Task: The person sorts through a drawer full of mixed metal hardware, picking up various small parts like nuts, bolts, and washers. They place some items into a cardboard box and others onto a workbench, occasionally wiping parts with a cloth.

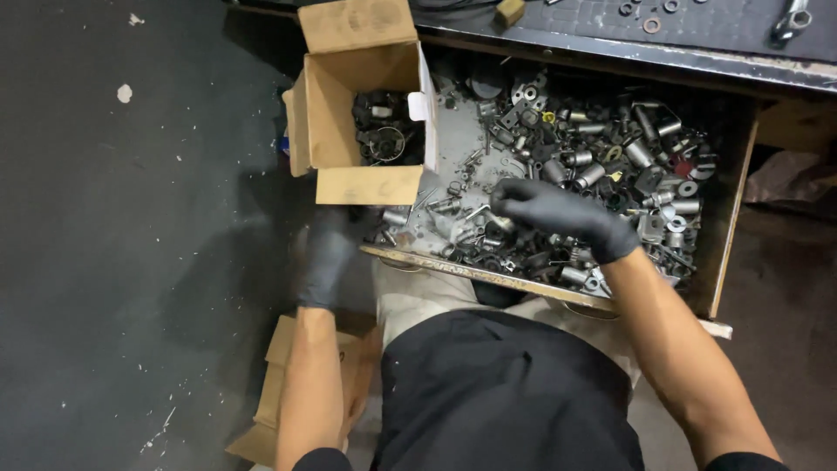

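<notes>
An open drawer holds several loose metal parts: bushings, nuts, bolts and washers. My right hand, in a black glove, reaches into the heap near the drawer's front, its fingertips pinched on a small metal piece. Beside the drawer's front left corner, below the cardboard box, hangs my left hand, also gloved in black; whether it holds anything is unclear. The open cardboard box sits at the drawer's left end with dark parts inside.
A dark workbench top with washers and a wrench runs along the back. Another cardboard box lies on the dark floor by my left forearm. My knees press against the drawer's front.
</notes>
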